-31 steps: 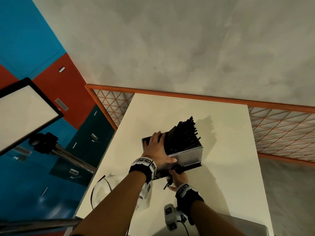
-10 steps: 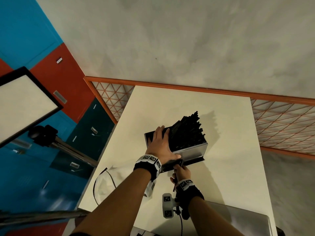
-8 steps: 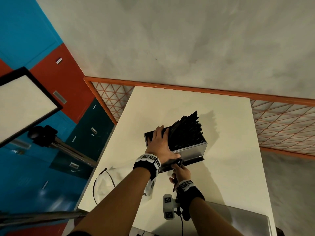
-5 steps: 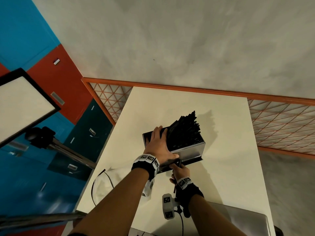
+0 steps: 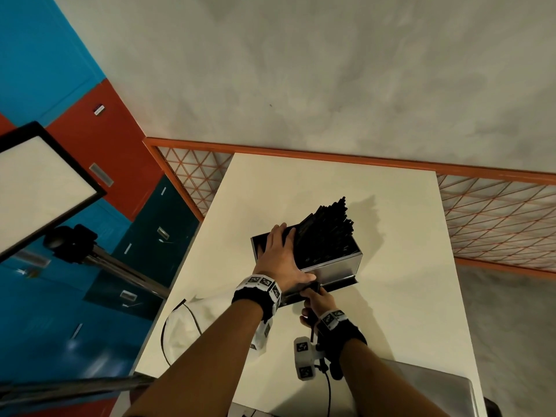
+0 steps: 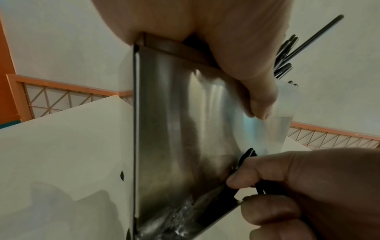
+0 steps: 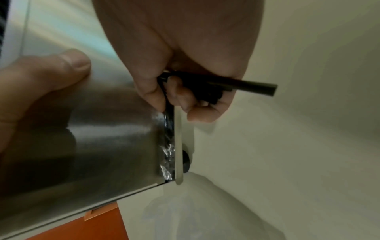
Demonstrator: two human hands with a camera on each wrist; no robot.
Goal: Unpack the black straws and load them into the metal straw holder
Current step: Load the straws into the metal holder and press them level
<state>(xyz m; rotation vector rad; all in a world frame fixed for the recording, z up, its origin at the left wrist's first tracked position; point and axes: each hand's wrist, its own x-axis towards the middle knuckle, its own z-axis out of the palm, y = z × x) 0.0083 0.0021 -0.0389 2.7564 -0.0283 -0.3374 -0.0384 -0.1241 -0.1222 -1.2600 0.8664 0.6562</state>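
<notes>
The metal straw holder (image 5: 337, 267) stands mid-table, packed with black straws (image 5: 328, 233) that lean up and to the right. My left hand (image 5: 290, 255) grips its top, fingers laid over the rim and thumb (image 6: 255, 97) down the shiny front face (image 6: 174, 129). My right hand (image 5: 314, 296) is at the holder's bottom slot, where it pinches a few black straws (image 7: 252, 87). Their ends poke up against the front panel (image 6: 247, 154). Crinkled clear plastic (image 7: 167, 154) shows inside the slot.
An empty white plastic bag (image 5: 186, 329) with a black cord lies at the table's near-left corner. A grey laptop-like slab (image 5: 436, 386) sits at the near-right edge. An orange mesh railing (image 5: 496, 224) borders the table; a light panel on a stand (image 5: 45, 182) is left.
My right hand has risen a little with its straws, from just below the holder to its bottom slot. The left hand stays on the holder's top.
</notes>
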